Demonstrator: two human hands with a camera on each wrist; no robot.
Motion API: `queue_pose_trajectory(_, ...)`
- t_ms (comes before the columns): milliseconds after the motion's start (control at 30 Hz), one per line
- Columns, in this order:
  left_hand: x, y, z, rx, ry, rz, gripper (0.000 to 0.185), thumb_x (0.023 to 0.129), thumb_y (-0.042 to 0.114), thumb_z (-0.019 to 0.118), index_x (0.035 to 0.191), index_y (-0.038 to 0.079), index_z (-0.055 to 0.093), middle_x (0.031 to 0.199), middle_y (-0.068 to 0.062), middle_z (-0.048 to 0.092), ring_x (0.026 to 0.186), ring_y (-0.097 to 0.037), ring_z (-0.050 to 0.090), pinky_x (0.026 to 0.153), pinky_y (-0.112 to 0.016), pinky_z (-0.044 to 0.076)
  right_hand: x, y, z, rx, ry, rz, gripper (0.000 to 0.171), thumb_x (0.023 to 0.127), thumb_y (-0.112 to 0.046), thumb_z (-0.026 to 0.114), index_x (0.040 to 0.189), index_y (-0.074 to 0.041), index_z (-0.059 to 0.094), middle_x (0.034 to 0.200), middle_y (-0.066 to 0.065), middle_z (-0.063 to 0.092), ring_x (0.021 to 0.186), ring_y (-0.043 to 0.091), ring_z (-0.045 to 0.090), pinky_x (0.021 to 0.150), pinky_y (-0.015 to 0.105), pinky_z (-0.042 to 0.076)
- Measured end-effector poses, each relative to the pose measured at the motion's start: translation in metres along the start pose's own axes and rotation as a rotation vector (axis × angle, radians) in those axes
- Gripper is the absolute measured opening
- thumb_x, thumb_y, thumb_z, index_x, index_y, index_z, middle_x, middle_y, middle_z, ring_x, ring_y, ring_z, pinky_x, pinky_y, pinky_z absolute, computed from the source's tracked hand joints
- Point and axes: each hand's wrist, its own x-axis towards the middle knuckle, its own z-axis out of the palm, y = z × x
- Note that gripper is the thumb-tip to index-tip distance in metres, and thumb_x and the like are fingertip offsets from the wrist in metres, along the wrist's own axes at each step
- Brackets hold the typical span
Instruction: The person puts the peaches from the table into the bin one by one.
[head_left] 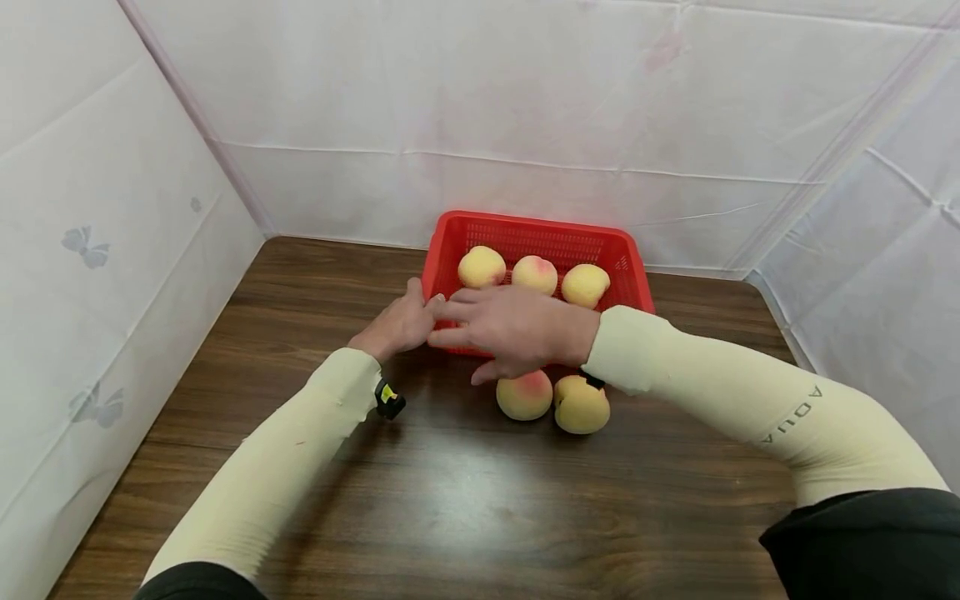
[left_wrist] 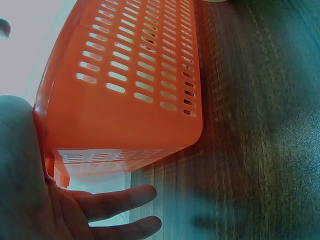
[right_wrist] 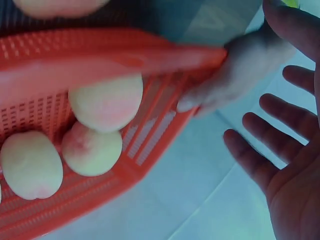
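A red plastic basket (head_left: pixel 637 271) with slotted walls stands against the back wall, with several peaches (head_left: pixel 482 267) inside. My left hand (head_left: pixel 403 323) grips the basket's rim at its left front corner; the left wrist view shows fingers (left_wrist: pixel 122 202) outside the wall. In the right wrist view, the left thumb reaches over the rim. My right hand (head_left: pixel 517 327) hovers over the front of the basket, fingers spread, holding nothing. It hides part of the basket's inside, where a peach (right_wrist: pixel 106 102) sits near the left front corner.
Two more peaches, one reddish on top (head_left: pixel 524 396) and one yellower (head_left: pixel 582 406), lie on the brown wooden table (head_left: pixel 465 508) in front of the basket. White sheeting (head_left: pixel 525 100) encloses the table at the back and both sides.
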Motion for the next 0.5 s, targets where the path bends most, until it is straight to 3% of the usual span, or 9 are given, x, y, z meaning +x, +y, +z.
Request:
queue_pose_trajectory(167,0.001,0.000,0.002,0.003,0.045,0.007,0.051,0.109,0.044,0.043,0.142,0.008,0.029,0.122,-0.016,0.056,0.106,-0.030,0.061,0.091,-0.043,0.051,-0.004,-0.017,0.008,-0.040,-0.031,-0.089,0.066,0.090,-0.044,0.080,0.147,-0.021,0.056,0.148,0.005,0.057,0.139,0.024,0.050,0.115,0.037,0.046)
queue_pose_trajectory(500,0.001,0.002,0.003,0.001,0.039,-0.010,0.052,0.109,0.045,0.040,0.143,0.008,0.028,0.113,-0.016,0.058,0.095,-0.028,0.060,0.079,-0.037,0.048,-0.010,-0.034,0.024,-0.027,-0.214,-0.121,0.069,0.092,-0.046,0.078,0.152,-0.026,0.051,0.156,0.005,0.053,0.146,0.025,0.045,0.120,0.040,0.042)
